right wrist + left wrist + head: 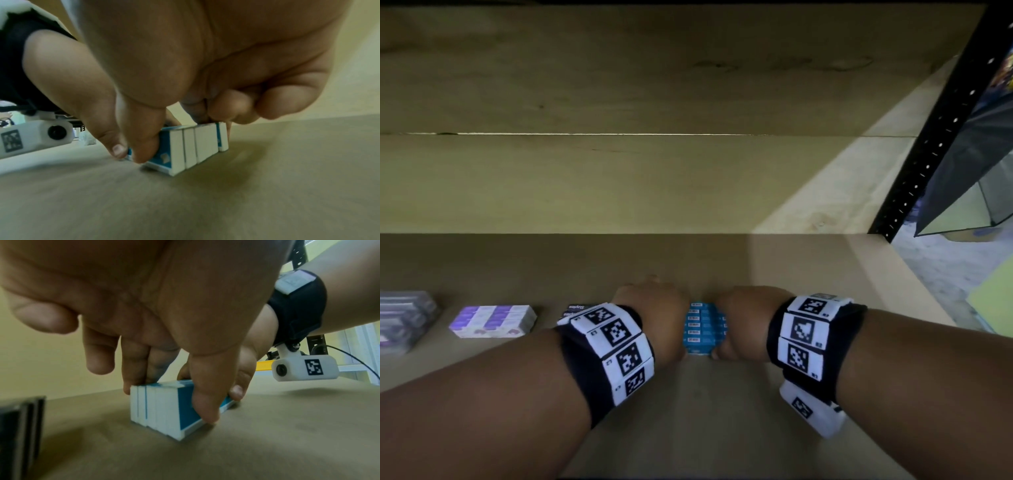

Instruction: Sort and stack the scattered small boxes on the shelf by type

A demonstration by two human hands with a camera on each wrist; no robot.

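— Fingers of my left hand [654,313] curl down over the row of blue boxes [704,327]: thumb on the near face, fingertips [133,382] on the far top edge, so I'm pinching the row front to back.

— And farther left?

— Well apart on the shelf [722,411]: a greyish pack [404,320] at the far edge, then a purple-and-white pack [493,321], then a dark box [576,310] half hidden behind my left wristband.

— Where do the blue ones sit?

— On the shelf board between my two hands, standing on edge, pressed face to face, white ends [191,146] showing at the side. They aren't quite flush; one sticks out a little.

— How will they handle?

— I'd judge them light, stiff cardboard, smooth enough to slip past each other. A loose row like that buckles in the middle if lifted by the ends only, so I'd keep squeezing along its length, front and back, and hold low.

— And the right side?

— My right hand [748,318] mirrors the left: thumb [144,146] on the near face, fingers curled onto the top, gripping the same row.
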